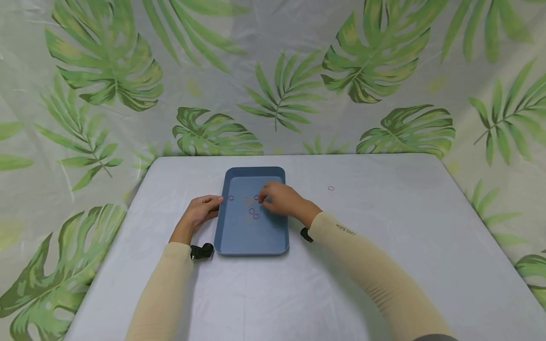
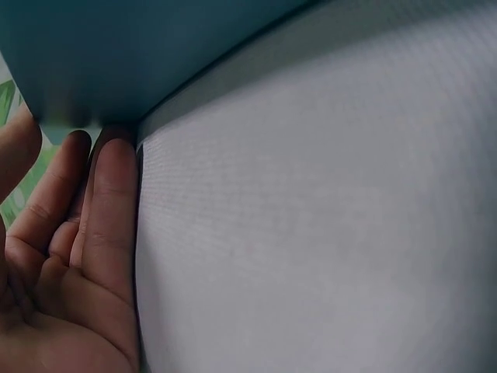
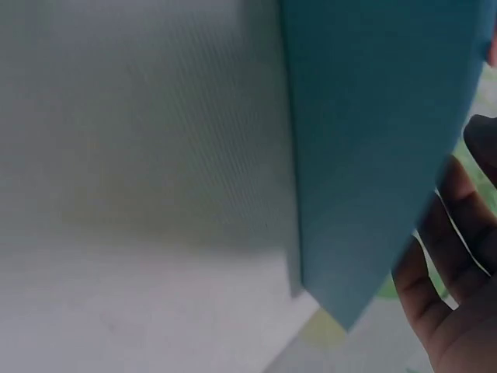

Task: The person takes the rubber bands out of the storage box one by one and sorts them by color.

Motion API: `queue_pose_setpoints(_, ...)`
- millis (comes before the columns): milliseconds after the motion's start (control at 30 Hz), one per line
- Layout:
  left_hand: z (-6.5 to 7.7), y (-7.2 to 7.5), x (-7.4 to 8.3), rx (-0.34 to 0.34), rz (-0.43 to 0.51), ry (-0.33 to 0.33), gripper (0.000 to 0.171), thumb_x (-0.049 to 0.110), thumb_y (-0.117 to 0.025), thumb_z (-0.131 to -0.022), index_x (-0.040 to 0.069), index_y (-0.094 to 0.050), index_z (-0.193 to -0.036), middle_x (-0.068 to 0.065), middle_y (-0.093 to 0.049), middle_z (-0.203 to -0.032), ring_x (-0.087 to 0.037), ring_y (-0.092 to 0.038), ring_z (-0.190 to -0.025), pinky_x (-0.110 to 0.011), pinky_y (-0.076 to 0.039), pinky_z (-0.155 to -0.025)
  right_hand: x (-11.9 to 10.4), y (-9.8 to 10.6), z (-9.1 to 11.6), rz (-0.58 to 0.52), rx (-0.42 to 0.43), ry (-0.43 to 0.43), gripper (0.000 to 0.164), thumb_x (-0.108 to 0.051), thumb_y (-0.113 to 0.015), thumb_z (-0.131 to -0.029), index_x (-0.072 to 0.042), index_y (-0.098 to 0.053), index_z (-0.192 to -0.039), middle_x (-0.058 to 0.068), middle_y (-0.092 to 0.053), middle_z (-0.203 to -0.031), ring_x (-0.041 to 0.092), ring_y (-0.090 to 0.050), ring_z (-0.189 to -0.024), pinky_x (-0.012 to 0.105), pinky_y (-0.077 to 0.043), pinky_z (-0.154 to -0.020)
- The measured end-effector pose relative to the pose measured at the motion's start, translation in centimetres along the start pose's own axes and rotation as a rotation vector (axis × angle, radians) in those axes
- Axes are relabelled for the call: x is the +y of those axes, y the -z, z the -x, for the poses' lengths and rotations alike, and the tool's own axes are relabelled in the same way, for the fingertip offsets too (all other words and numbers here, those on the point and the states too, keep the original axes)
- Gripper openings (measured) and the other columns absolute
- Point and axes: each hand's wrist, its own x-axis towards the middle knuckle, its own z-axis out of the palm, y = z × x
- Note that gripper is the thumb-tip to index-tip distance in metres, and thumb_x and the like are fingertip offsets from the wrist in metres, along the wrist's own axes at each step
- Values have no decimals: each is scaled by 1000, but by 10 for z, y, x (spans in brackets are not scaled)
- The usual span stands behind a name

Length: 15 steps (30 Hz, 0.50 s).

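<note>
A blue rectangular tray [image 1: 251, 241] lies on the table, holding several small thin red rings [image 1: 256, 216] and some faint tan pieces [image 1: 249, 203]. At the tray's left edge, my left hand [image 1: 200, 210] grips the side, its thumb at the rim and its fingers [image 2: 109, 210] against the outer wall. Over the tray's right half hangs my right hand [image 1: 279, 198], fingers bent downward, the tips right beside another red ring [image 1: 257, 197]. Whether they pinch that ring is not clear. In the right wrist view the tray wall hides the right fingertips.
One more red ring [image 1: 331, 188] lies on the white tablecloth [image 1: 384, 227], right of the tray. Behind the table hangs a leaf-patterned cloth [image 1: 281, 94]. A dark wrist camera [image 1: 202, 251] on the left arm sits close to the tray's near left corner.
</note>
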Motion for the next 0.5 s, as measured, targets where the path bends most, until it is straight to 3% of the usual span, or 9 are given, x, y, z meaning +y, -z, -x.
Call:
queue_pose_setpoints(233,-1,-1,-1,1,-6,1,47,29,-61,-100,-3,-57,-135,-11,-60,-131,-1,-61,-99,-16,-57,-86,-3,-23,-3,35,47,46,9,-15,-66,-94,-14,-75,-94,5,-67,-99,22,-61,-93,37,-54,-86)
queue_pose_setpoints(500,1,-1,2,-3,-13,6,49,30,-61,-100,-2,-56,-136,-13,-58,-135,-3,-60,-102,-15,-56,-87,-9,-38,1,54,80,-2,10,-20,-67,-95,-14,-75,-93,4,-66,-98,22,-60,-91,38,-54,-84)
